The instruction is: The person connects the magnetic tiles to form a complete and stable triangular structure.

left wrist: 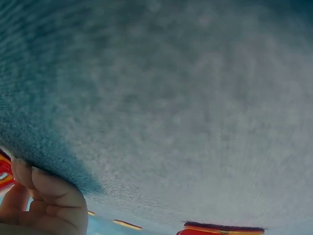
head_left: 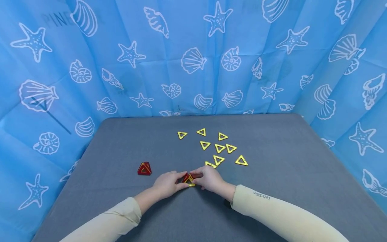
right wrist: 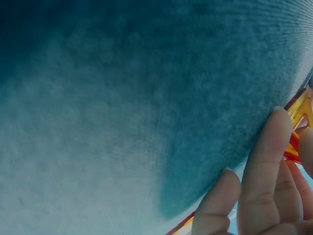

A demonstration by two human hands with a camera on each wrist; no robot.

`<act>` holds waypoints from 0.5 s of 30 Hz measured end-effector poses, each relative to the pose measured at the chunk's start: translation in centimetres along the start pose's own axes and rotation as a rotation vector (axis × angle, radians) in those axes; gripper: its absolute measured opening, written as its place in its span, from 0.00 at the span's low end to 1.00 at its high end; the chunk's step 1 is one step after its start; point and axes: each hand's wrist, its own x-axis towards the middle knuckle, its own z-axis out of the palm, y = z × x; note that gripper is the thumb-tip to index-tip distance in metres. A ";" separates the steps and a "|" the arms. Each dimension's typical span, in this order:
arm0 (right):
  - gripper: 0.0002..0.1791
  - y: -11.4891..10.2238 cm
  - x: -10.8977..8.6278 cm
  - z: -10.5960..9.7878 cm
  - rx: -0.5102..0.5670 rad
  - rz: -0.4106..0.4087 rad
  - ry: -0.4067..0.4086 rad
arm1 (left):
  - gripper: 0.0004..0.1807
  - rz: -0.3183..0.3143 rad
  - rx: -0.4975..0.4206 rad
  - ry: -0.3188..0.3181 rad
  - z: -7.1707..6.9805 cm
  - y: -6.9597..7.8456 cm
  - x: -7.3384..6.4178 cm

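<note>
Close to the front middle of the table, both hands hold a small upright shape of red and yellow triangular tiles (head_left: 190, 185). My left hand (head_left: 165, 184) grips its left side with thumb and fingers. On its right side my right hand (head_left: 210, 179) pinches it, the fingers partly hiding the tiles. The right wrist view shows a yellow tile edge (right wrist: 297, 106) between the fingers, with red just below it. Further left stands a red pyramid (head_left: 141, 172) of triangular tiles, apart from the left hand.
Several flat yellow triangular tiles (head_left: 242, 164) lie scattered beyond the right hand, the nearest (head_left: 210, 163) partly behind it. Grey cloth covers the table (head_left: 127, 141). A blue curtain (head_left: 169, 74) with white shells and starfish hangs behind and at both sides.
</note>
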 end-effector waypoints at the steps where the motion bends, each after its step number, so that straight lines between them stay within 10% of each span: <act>1: 0.16 0.0 0.0 0.0 0.000 0.002 0.001 | 0.31 0.004 -0.005 0.001 0.0 0.0 -0.1; 15: 0.18 0.4 0.3 -0.3 -0.048 -0.087 -0.031 | 0.28 0.057 -0.002 -0.011 -0.1 -0.2 -0.5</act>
